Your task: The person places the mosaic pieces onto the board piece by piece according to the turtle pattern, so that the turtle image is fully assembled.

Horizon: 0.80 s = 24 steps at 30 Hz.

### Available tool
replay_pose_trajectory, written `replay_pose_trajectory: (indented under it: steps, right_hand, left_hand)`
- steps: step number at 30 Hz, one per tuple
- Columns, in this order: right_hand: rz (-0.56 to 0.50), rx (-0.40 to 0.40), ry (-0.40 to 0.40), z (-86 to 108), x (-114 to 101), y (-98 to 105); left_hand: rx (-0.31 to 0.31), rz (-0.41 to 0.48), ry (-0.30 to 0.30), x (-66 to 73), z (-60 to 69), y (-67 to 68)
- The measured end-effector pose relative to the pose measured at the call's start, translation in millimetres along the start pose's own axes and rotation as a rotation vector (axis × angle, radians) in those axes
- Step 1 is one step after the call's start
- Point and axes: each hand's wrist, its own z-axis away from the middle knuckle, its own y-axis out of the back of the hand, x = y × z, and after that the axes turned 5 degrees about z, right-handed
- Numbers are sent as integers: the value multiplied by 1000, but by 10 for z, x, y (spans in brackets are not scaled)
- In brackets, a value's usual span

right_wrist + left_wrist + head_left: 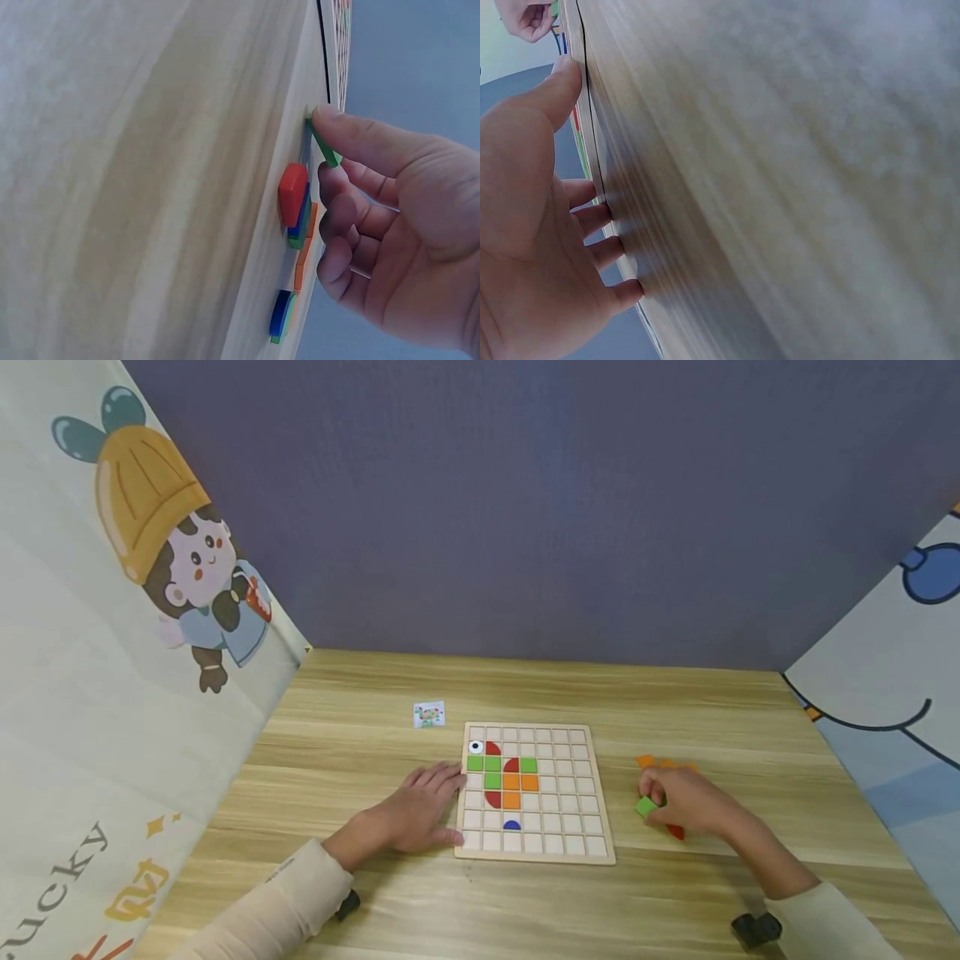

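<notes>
A wooden grid board (555,843) lies on the table with green, orange and red pieces, a blue half circle (512,826) and an eye piece (476,747) in its cells. My left hand (420,808) rests flat at the board's left edge, fingers straight, also seen in the left wrist view (540,202). Right of the board, my right hand (690,800) pinches a green square (647,807) between thumb and finger. In the right wrist view, that hand (405,225) holds the green piece (327,146) tilted near the table, close to a red piece (292,193).
Loose orange pieces (645,762) lie beside and partly under my right hand; blue and green ones (280,315) show in the right wrist view. A small picture card (429,714) lies beyond the board's left corner. A dark wall (525,527) stands behind the table.
</notes>
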Motion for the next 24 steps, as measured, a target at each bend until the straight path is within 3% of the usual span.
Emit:
replay_pose_trajectory:
  steps: [6, 14, 24]
  right_hand:
    - [-21, -6, 6, -5, 35, 31]
    - [-95, -10, 101, -24, 60, 66]
    - [-79, 51, 54, -55, -27, 84]
  left_hand:
    - [-4, 6, 1, 4, 3, 8]
    - [-5, 3, 1, 10, -1, 17]
    - [-7, 8, 7, 15, 1, 18]
